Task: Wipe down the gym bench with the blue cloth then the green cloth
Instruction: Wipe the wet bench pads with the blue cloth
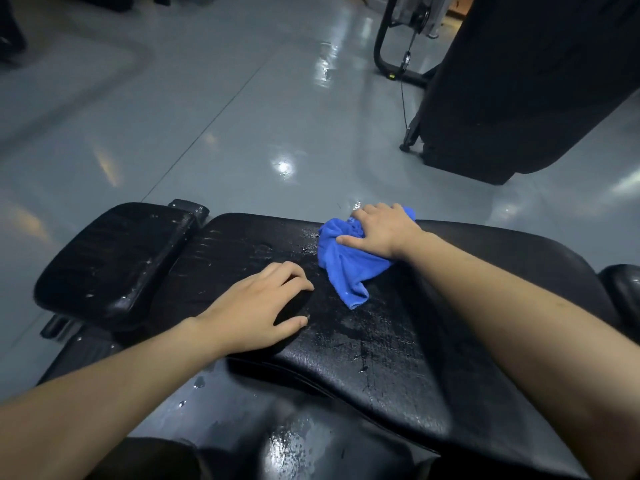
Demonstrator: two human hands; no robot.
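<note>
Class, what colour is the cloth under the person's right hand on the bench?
Blue: the cloth is bright blue, best seen in the head view.

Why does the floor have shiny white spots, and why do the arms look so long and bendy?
In the head view, the white spots are ceiling lights reflecting off the glossy grey floor; wet patches on the bench glint too. The wide-angle lens stretches the edges, so the forearms look oversized. The room is dim, and the right hand on the blue cloth looks slightly soft.

The cloth is bright plain blue. It lies on the gym bench, which is black. Beyond the bench, the floor is glossy grey.
</note>
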